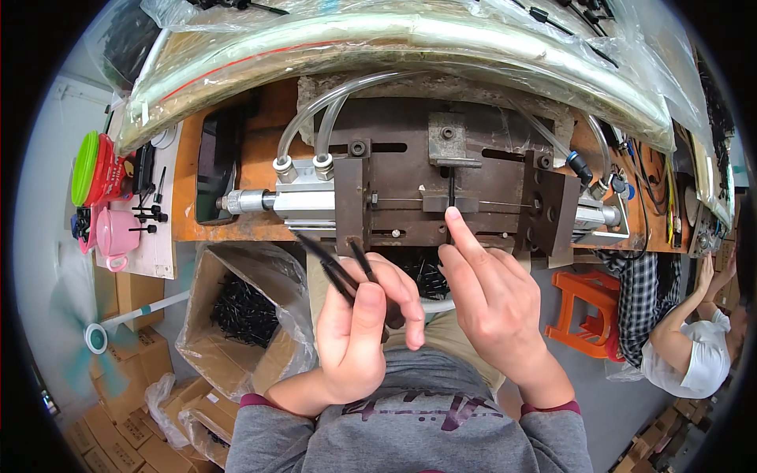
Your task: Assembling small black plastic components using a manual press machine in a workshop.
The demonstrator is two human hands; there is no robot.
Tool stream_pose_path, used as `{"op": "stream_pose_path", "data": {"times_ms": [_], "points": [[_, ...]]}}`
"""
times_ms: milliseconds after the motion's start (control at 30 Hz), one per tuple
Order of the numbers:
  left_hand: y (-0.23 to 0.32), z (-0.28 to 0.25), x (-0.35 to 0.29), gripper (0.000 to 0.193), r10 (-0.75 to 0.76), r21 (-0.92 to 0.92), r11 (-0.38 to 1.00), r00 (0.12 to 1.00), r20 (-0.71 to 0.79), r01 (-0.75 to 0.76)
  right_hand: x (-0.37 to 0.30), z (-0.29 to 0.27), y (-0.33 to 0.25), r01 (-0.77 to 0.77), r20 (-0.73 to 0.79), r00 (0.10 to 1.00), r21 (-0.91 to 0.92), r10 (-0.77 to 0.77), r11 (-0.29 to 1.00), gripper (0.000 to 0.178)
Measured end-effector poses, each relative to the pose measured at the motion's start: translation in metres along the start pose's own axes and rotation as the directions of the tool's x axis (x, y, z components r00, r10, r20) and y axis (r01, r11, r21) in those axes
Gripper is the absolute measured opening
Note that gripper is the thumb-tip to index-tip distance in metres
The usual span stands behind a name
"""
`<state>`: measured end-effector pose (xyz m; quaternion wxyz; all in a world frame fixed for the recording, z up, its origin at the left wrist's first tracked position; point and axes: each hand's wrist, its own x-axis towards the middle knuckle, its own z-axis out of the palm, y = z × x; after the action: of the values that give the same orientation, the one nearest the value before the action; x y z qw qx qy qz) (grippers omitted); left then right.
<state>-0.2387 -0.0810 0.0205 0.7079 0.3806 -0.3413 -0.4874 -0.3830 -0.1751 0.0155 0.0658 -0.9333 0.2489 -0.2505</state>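
My left hand is closed around several thin black rod-like parts, which stick out up and to the left past the fingers. With its index finger stretched forward, my right hand touches the near end of a slim black rod lying in a small block at the middle of a dark metal fixture. The other right fingers are loosely bent, with nothing visible in them. Above the rod sits a bolted metal bracket. Silver pneumatic cylinders flank the fixture.
Clear air hoses arch over the wooden bench. Below left, a lined carton holds black parts. A pink cup stands at the left. An orange stool and another person are at the right.
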Motion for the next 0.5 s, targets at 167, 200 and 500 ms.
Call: {"op": "stream_pose_path", "data": {"times_ms": [167, 200, 500], "points": [[0.004, 0.002, 0.005, 0.024, 0.083, 0.140, 0.987, 0.996, -0.035, -0.077, 0.005, -0.007, -0.005, -0.030, 0.071, 0.997, -0.046, 0.034, 0.998, 0.025], [0.005, 0.004, 0.006, 0.023, 0.089, 0.170, 0.982, 0.995, -0.047, -0.080, 0.005, -0.006, -0.004, -0.011, 0.062, 0.998, -0.066, 0.015, 0.998, 0.024], [0.006, -0.001, 0.014, 0.019, 0.057, 0.086, 0.995, 0.998, 0.005, -0.057, 0.010, -0.010, -0.005, 0.011, 0.081, 0.997, -0.105, -0.002, 0.994, 0.021]]}}
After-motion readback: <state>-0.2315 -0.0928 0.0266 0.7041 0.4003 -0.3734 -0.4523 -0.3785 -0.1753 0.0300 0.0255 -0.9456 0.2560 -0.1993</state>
